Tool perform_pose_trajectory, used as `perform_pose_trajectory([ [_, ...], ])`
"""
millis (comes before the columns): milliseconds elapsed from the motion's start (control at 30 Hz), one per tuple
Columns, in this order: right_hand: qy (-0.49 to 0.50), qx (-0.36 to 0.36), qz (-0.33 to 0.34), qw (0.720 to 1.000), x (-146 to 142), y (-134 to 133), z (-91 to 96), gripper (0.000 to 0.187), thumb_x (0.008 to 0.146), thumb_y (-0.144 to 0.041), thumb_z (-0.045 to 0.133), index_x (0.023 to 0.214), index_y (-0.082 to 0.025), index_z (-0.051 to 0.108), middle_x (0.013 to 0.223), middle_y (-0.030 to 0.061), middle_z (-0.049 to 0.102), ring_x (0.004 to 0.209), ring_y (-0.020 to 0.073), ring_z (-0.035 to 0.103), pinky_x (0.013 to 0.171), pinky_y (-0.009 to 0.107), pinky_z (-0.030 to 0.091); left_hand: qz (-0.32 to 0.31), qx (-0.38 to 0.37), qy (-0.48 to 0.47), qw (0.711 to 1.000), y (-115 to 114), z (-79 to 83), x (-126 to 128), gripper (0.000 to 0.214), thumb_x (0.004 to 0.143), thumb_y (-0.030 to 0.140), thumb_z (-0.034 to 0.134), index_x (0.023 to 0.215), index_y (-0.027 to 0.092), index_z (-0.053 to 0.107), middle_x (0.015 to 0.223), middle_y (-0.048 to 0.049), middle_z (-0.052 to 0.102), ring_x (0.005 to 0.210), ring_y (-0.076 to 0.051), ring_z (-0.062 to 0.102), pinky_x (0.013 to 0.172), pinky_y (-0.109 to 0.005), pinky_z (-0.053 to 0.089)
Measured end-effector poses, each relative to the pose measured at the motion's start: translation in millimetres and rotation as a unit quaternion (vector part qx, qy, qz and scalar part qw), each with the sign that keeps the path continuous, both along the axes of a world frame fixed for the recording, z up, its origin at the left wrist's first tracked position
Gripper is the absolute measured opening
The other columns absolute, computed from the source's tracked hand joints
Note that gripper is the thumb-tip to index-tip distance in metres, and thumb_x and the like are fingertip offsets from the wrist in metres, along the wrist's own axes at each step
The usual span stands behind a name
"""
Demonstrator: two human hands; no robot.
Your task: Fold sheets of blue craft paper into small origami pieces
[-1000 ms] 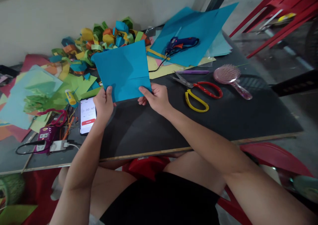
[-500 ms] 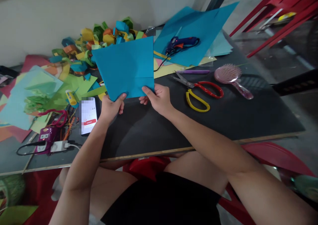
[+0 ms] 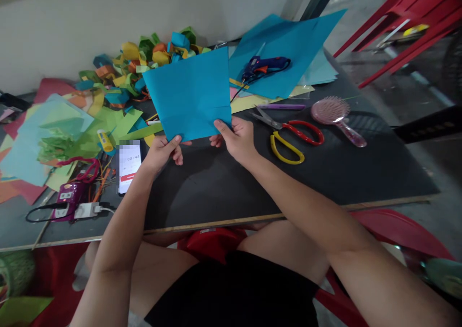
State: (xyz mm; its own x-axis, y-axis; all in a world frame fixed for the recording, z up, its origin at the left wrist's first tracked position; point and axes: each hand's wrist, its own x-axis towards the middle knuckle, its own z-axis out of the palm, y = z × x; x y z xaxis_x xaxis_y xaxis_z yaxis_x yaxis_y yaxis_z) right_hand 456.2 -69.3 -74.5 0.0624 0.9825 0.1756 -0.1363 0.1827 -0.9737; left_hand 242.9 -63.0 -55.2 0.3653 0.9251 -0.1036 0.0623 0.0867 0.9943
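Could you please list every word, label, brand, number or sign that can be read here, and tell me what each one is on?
"00:44" on the phone screen; the part beside it is pixelated.
Red button on that screen: lettering too small to read.
Black object at the right edge: pale marks, too blurred to read.
Blue sheet: no writing visible.

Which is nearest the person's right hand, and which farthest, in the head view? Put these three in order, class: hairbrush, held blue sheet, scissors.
1. Blue sheet: gripped by the right hand near its lower right corner.
2. Scissors: on the table, to the hand's right.
3. Hairbrush: also on the table, right of the scissors.
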Motion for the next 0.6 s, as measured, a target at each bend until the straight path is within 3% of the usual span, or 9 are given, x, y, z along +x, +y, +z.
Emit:
perform_pose_trajectory([
  [233,-0.011,-0.004,0.009,1.000,4.3,1.8,6.9,0.044,0.075,-0.061,0.066,0.071,-0.017,0.063,0.057,0.0028,0.068,0.046,0.0119,0.063,0.042,0.022,0.050,-0.005,0.029,0.019,0.999,-0.3,-3.5,-1.0,0.062,0.079,0.069,0.056,0.048,0.016,0.053,0.041,-0.0037,0.054,0.042,-0.014,0.061,0.043,-0.023,0.050],
  [400,-0.009,-0.002,0.020,1.000,5.8,0.9,9.5,0.044,0.075,-0.061,0.067,0.070,-0.017,0.063,0.058,0.0034,0.068,0.046,0.0126,0.063,0.043,0.023,0.051,0.005,0.066,0.030,0.997,-3.2,-2.5,0.1,0.059,0.080,0.065,0.059,0.049,0.015,0.055,0.035,-0.0008,0.048,0.036,-0.012,0.056,0.040,-0.021,0.045],
  [600,0.040,-0.010,0.024,0.999,6.6,2.3,5.8,0.041,0.074,-0.057,0.070,0.072,-0.017,0.063,0.059,0.0028,0.068,0.048,0.0125,0.064,0.043,0.022,0.050,0.013,0.048,0.013,0.999,-4.0,-4.7,4.5,0.057,0.080,0.067,0.058,0.061,0.013,0.063,0.039,-0.0001,0.052,0.037,-0.012,0.057,0.040,-0.022,0.045],
])
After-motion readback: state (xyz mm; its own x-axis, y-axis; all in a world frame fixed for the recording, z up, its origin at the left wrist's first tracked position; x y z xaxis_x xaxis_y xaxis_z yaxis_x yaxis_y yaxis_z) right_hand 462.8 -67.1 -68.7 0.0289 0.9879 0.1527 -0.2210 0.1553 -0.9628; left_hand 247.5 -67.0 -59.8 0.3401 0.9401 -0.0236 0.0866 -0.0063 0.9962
